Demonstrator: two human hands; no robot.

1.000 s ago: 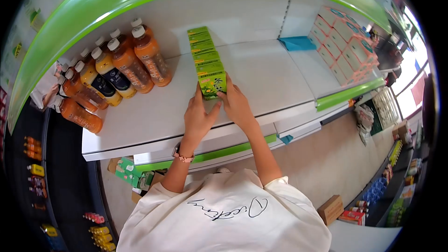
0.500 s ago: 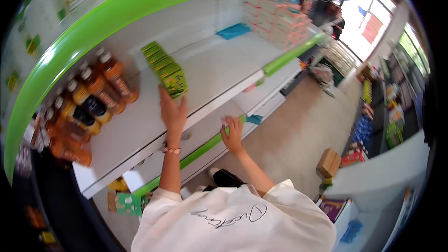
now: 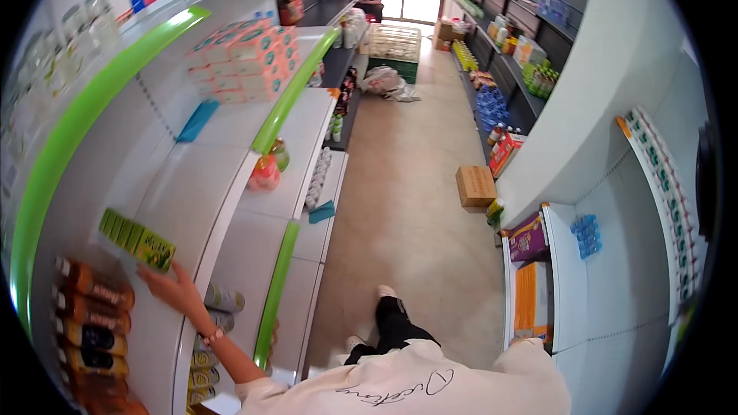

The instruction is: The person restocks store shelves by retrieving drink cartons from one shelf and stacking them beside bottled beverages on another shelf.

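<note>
My left hand (image 3: 175, 289) reaches over the upper shelf on the left, its fingers stretched out at the near end of a row of green boxes (image 3: 137, 240). The fingertips are beside the lowest edge of the front box; I cannot tell whether they press on it. The boxes stand side by side in a tight line. Close below the hand, several drink bottles (image 3: 92, 321) with orange and yellow contents form another row. On the right side my arm ends in a white sleeve (image 3: 530, 373), and my right hand cannot be made out.
Pink tissue packs (image 3: 244, 58) are stacked farther along the shelf (image 3: 181, 196), with a blue piece (image 3: 197, 121) beside them. Cans (image 3: 223, 297) stand on the level below. A cardboard box (image 3: 476, 186) rests on the aisle floor (image 3: 400, 207). A person (image 3: 372, 1) is at the far end.
My view has swung right to face down the aisle. The left hand stays by the green boxes, while the right hand, earlier raised in front of the lower shelf, has gone from sight.
</note>
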